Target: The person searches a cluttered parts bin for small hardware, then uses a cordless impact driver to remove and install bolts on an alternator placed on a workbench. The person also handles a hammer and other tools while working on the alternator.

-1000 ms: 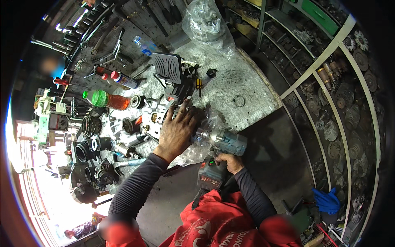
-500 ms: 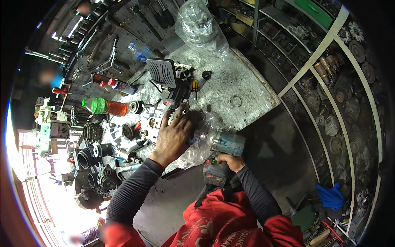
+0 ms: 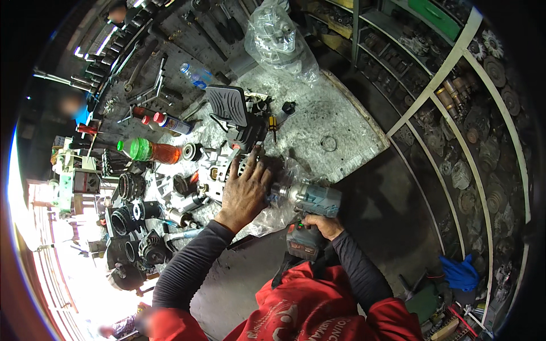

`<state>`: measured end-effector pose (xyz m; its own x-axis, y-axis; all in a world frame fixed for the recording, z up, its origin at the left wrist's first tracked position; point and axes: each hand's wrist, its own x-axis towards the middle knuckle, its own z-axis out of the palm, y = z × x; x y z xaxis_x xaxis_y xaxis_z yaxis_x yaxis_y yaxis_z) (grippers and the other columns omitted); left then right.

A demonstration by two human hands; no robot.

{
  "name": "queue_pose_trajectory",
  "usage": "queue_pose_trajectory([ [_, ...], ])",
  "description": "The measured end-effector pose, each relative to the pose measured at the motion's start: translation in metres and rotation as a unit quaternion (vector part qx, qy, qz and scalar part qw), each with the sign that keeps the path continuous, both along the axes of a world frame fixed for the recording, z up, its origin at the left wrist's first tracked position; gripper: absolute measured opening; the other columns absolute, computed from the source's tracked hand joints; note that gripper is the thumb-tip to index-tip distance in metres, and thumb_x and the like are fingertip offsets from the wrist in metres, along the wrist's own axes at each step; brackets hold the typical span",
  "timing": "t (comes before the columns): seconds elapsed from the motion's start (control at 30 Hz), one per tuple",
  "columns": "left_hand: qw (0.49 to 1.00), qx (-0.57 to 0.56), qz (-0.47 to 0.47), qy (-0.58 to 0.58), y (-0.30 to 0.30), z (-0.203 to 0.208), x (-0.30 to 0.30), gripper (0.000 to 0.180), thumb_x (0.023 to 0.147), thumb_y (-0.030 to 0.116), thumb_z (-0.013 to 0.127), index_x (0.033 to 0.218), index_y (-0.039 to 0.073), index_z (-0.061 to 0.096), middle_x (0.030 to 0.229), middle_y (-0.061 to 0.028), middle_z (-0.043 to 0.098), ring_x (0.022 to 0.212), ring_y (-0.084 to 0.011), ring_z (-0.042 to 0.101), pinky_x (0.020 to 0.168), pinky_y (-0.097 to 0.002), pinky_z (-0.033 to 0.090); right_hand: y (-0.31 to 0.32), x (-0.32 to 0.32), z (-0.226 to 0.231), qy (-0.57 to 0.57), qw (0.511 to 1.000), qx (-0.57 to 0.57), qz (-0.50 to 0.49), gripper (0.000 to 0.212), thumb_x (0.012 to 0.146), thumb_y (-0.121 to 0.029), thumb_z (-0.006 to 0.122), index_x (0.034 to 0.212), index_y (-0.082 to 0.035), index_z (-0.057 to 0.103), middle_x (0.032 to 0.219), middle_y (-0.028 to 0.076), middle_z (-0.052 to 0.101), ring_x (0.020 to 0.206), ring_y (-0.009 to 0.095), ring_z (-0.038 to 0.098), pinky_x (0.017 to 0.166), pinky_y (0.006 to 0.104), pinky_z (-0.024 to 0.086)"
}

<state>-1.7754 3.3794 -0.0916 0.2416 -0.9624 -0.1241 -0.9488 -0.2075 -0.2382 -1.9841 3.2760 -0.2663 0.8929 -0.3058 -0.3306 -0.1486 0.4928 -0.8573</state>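
My left hand (image 3: 245,190) lies over a silvery alternator (image 3: 216,175) with a slotted housing, its fingers curved across the top and side. The part's right side is hidden under that hand. In my right hand (image 3: 323,226) is a cordless impact wrench (image 3: 316,198), gripped by its handle, with a dark battery (image 3: 303,243) at its lower end. The wrench's nose points left toward the alternator, close beside my left hand. Whether it touches the part cannot be made out. Clear plastic wrap (image 3: 263,222) lies beneath the tool's nose.
Beyond my left hand stand a black pedal-shaped piece (image 3: 226,105) and a yellow-handled screwdriver (image 3: 273,126). A bagged metal part (image 3: 277,42) sits at the workbench's (image 3: 355,136) far end. Bottles (image 3: 149,150) and motor parts (image 3: 136,210) crowd the left; shelves (image 3: 455,131) line the right.
My left hand's fingers have drawn closer together and curl further over the alternator. The impact wrench stays in my right hand beside it. The whole view has shifted slightly.
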Motion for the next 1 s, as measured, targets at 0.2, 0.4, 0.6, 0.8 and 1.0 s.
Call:
queue_pose_trajectory([
  [0.2,0.996,-0.018,-0.020,0.089,0.002,0.007,0.009,0.073,0.084,0.024,0.071,0.153,0.020,0.049,0.155,-0.0066,0.049,0.157,-0.0322,0.024,0.125,-0.0565,0.021,0.008,0.009,-0.005,-0.012,0.997,0.074,-0.015,0.031,0.077,0.004,0.071,0.108,-0.001,0.071,0.082,0.005,0.068,0.069,0.016,0.064,0.063,0.0306,0.053],
  [0.4,0.999,-0.012,0.017,0.049,0.000,0.001,0.003,0.071,0.084,0.025,0.071,0.152,0.019,0.050,0.157,-0.0052,0.048,0.158,-0.0304,0.023,0.125,-0.0586,0.020,0.008,0.013,-0.007,-0.034,0.998,0.043,-0.001,0.039,0.076,0.006,0.069,0.114,0.000,0.070,0.083,0.007,0.068,0.067,0.016,0.064,0.061,0.0310,0.052],
  [0.6,0.998,-0.049,0.000,0.043,-0.001,-0.005,0.005,0.067,0.084,0.029,0.074,0.147,0.022,0.055,0.150,-0.0057,0.056,0.153,-0.0347,0.033,0.123,-0.0569,0.023,0.003,0.012,0.003,-0.021,0.999,0.036,0.007,0.043,0.074,0.006,0.068,0.117,-0.001,0.070,0.084,0.007,0.069,0.066,0.015,0.063,0.060,0.0308,0.051],
  [0.8,0.996,-0.072,-0.002,0.053,-0.001,-0.006,0.007,0.060,0.087,0.029,0.072,0.146,0.026,0.057,0.149,-0.0029,0.057,0.153,-0.0343,0.034,0.122,-0.0574,0.025,0.003,0.012,0.017,-0.012,1.000,0.003,0.009,0.019,0.079,-0.003,0.066,0.097,-0.003,0.072,0.075,0.003,0.064,0.065,0.011,0.058,0.059,0.0292,0.048],
  [1.0,0.998,-0.007,0.017,0.065,0.001,-0.006,0.008,0.071,0.090,0.019,0.063,0.158,0.023,0.043,0.160,-0.0036,0.046,0.157,-0.0305,0.024,0.124,-0.0612,0.020,0.002,0.012,0.005,0.000,0.999,0.037,0.033,0.035,0.077,0.001,0.067,0.111,-0.003,0.070,0.079,0.003,0.066,0.066,0.012,0.060,0.061,0.0294,0.050],
])
